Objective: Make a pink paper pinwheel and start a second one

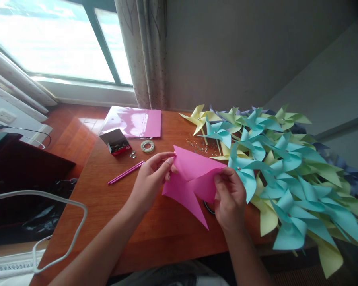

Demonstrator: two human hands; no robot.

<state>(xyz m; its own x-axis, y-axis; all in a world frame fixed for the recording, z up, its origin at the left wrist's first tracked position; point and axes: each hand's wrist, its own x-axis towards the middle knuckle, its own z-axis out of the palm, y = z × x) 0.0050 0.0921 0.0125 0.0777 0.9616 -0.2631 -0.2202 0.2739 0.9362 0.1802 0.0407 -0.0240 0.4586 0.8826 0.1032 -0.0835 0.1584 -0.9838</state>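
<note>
No legible txt/nos., apparently

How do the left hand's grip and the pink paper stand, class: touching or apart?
Touching. The head view shows the left hand's grip pinching the pink paper near its upper-left corner, with no gap between them.

Dark loop (207,208) partly behind right hand (231,200)
</note>
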